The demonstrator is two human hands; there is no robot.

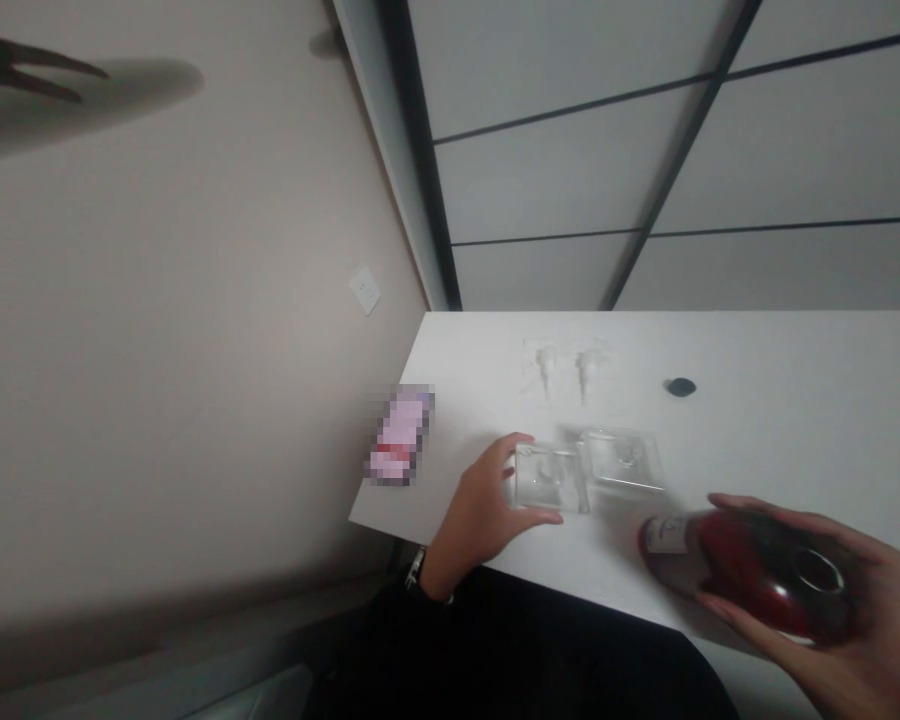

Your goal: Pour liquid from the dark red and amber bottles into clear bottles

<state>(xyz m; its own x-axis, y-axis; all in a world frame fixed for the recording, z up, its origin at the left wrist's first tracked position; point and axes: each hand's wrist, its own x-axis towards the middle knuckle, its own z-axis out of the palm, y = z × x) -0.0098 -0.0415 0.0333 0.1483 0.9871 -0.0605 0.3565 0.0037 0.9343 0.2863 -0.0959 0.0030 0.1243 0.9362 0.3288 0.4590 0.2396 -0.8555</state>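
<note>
My left hand (487,510) grips a small clear plastic bottle (549,480) that stands on the white table (780,420). A second clear bottle (624,458) stands right beside it, untouched. My right hand (847,610) holds a dark red bottle (750,572) tilted on its side, its open mouth toward me and its labelled base pointing at the clear bottles. Two white pump heads (546,368) (583,372) lie farther back on the table.
A small dark cap (679,387) lies at the back right of the table. A blurred pink item (399,435) sits at the table's left edge. A wall with a socket (365,290) is on the left, grey panels behind.
</note>
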